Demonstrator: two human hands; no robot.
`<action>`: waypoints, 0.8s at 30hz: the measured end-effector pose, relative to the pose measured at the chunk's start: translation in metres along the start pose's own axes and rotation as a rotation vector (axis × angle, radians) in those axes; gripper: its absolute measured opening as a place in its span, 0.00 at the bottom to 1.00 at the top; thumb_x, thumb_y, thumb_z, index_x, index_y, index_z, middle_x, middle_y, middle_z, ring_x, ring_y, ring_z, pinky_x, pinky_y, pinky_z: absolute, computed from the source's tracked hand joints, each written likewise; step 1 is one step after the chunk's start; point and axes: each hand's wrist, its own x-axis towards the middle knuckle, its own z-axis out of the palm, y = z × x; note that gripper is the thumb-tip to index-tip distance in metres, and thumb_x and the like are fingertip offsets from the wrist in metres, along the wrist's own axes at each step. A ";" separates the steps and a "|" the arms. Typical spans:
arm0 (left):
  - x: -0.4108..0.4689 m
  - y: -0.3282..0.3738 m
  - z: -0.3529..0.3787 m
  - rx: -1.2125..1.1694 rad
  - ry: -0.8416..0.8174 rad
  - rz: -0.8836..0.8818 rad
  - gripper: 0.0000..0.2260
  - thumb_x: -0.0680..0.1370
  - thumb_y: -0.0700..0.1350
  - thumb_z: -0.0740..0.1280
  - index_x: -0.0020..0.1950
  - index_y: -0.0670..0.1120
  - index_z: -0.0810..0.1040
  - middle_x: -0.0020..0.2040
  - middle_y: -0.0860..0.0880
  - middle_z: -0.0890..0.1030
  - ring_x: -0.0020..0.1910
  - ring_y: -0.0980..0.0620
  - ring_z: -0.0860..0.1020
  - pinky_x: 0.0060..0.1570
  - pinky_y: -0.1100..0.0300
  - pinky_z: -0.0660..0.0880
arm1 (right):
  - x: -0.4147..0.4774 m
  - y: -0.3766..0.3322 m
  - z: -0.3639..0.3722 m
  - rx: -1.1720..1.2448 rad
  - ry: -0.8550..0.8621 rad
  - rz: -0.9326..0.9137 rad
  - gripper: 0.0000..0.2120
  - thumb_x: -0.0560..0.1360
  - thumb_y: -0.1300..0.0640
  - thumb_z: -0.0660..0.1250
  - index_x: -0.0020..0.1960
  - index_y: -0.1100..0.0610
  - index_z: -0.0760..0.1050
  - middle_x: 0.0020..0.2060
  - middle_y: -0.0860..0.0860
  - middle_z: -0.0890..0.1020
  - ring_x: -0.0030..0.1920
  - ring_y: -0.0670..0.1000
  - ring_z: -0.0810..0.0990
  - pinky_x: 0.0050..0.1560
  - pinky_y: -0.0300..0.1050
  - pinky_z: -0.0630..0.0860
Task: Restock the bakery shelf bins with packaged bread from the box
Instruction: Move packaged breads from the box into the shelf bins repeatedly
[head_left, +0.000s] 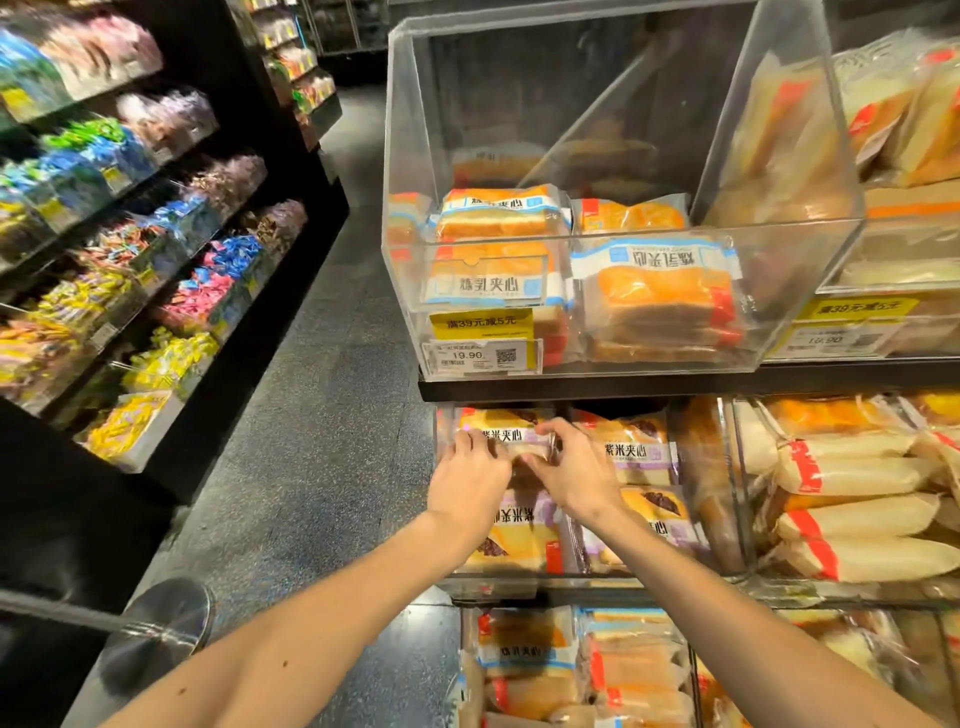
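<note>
Left grip (470, 478) and right grip (571, 467) hold bread packet (506, 440) crosswise.

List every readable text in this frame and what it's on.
"炼乳夹心": bread pack in the top bin.
"满39元减5元": yellow tag.
"19.90": price label.
"紫米夹心": held bread pack.
Small print on the price label: too small to read.
</note>
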 end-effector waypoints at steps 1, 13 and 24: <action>0.003 0.000 -0.001 0.027 -0.007 0.006 0.28 0.76 0.33 0.66 0.75 0.35 0.61 0.70 0.30 0.67 0.71 0.35 0.65 0.69 0.45 0.67 | 0.002 0.000 -0.001 -0.016 -0.014 -0.002 0.17 0.77 0.48 0.70 0.65 0.50 0.74 0.39 0.44 0.73 0.58 0.53 0.77 0.53 0.46 0.71; -0.063 -0.004 -0.031 -0.550 0.224 -0.128 0.15 0.80 0.41 0.63 0.67 0.42 0.75 0.62 0.41 0.76 0.63 0.41 0.72 0.63 0.56 0.63 | -0.057 0.021 -0.030 -0.026 0.004 -0.250 0.17 0.76 0.49 0.70 0.62 0.55 0.78 0.60 0.58 0.77 0.64 0.59 0.71 0.64 0.51 0.65; -0.345 -0.087 -0.007 -0.463 0.217 -0.453 0.22 0.75 0.55 0.69 0.66 0.47 0.76 0.57 0.43 0.78 0.55 0.40 0.77 0.53 0.49 0.77 | -0.230 -0.107 0.062 0.117 -0.316 -0.910 0.20 0.72 0.44 0.65 0.58 0.55 0.78 0.50 0.52 0.81 0.50 0.57 0.81 0.53 0.53 0.78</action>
